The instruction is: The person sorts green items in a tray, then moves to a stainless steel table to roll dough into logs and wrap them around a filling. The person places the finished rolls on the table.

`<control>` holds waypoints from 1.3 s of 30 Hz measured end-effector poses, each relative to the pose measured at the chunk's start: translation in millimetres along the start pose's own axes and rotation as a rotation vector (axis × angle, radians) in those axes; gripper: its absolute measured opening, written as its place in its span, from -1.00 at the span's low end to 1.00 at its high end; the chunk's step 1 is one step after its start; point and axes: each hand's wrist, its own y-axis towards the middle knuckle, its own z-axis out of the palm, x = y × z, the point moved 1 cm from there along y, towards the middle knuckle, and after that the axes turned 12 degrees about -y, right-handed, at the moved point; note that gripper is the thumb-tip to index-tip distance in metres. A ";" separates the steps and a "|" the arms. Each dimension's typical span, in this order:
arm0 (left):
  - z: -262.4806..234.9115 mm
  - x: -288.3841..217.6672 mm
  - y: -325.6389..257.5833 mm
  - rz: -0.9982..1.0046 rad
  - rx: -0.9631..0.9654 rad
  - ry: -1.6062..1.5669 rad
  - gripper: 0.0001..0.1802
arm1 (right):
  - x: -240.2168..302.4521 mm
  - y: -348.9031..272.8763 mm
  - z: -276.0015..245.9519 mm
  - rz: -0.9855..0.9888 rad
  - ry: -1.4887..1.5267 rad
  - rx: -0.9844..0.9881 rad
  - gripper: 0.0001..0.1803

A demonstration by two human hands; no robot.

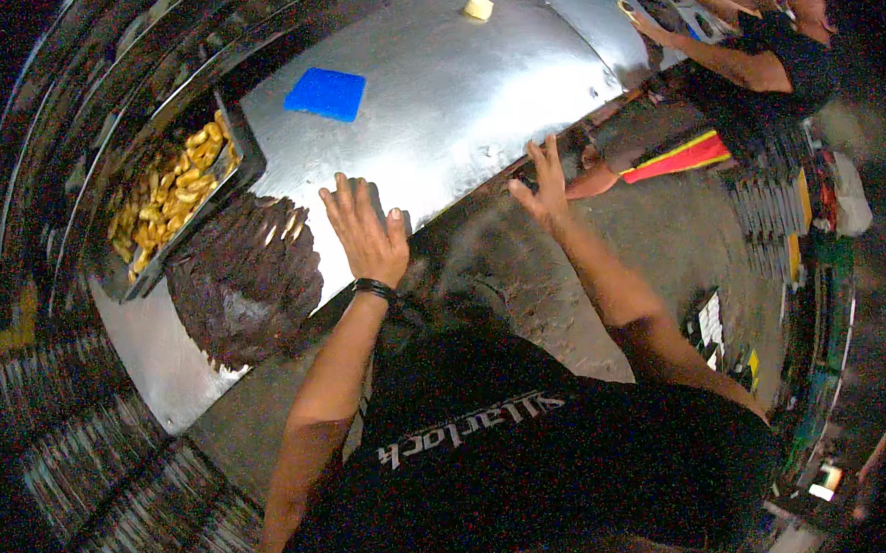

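Note:
My left hand (366, 232), a dark band on its wrist, is open with its fingers stretched over the near edge of the shiny metal table (424, 97). Just left of it lies a broad, dark brown, dough-like mass (247, 272) with a few pale pieces at its upper edge. My right hand (547, 189) hovers by the table's front edge, fingers apart and holding nothing. Whether either palm touches the metal I cannot tell. Farther back rest a flat blue sheet-like piece (326, 93), perhaps a scraper, and a small pale yellow lump (478, 8).
At the left stands a dark tray (246, 152) full of curved golden-brown pieces (178, 190). Racks of stacked trays (102, 455) fill the lower left. Another person (762, 59) works at the table's far right end. More stacked trays (768, 214) stand at the right.

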 end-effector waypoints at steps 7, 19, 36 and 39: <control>1.6 2.5 -5.3 -0.033 -0.070 -0.011 -0.46 | 87.9 -9.0 -24.1 -0.042 0.545 0.048 -0.45; 13.3 -4.6 0.6 -0.146 -0.262 0.178 -0.56 | 64.6 24.7 -15.5 -0.620 0.361 0.316 -0.53; 144.2 -141.2 -410.0 -1.430 -0.329 0.385 -0.54 | 102.6 119.7 24.3 -0.856 0.615 0.759 -0.62; 168.9 -142.1 -457.7 -1.785 -0.223 0.168 -0.52 | 97.4 160.4 18.3 -0.786 0.669 0.846 -0.61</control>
